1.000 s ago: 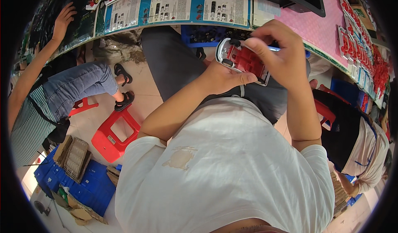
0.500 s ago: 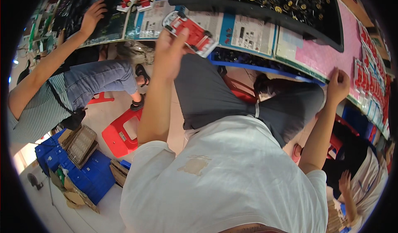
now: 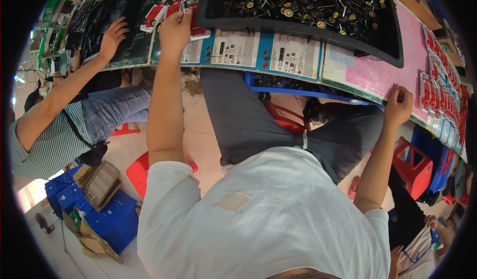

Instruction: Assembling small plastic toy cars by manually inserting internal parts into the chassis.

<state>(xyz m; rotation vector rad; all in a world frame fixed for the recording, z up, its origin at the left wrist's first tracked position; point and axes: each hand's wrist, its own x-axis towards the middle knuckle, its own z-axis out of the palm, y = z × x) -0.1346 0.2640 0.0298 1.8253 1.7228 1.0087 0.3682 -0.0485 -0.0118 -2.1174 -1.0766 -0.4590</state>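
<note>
My left hand (image 3: 175, 33) is closed at the worktable's far left, its thumb and fingertips on a red and white toy car body (image 3: 198, 32). The hand hides part of this car, which is beside the black tray. Just left of it are more red and white toy car bodies (image 3: 153, 18). My right hand (image 3: 399, 107) hovers by the table's front edge at the right, fingers curled together. Whatever it may hold is too small to make out. Several wheels on axles (image 3: 288, 12), black with yellow hubs, fill the large black tray (image 3: 318, 32).
Rows of red and white car parts (image 3: 433, 97) stand on the pink sheet's right side (image 3: 370, 78). A co-worker's hand (image 3: 113, 36) reaches over a dark tray at left. Below the table edge sits a blue bin (image 3: 318, 92). Red stools (image 3: 415, 167) stand nearby.
My left hand has carried the toy car forward and left, from above the table's front edge to beside the other cars. My right hand stays near the same place, slightly lower.
</note>
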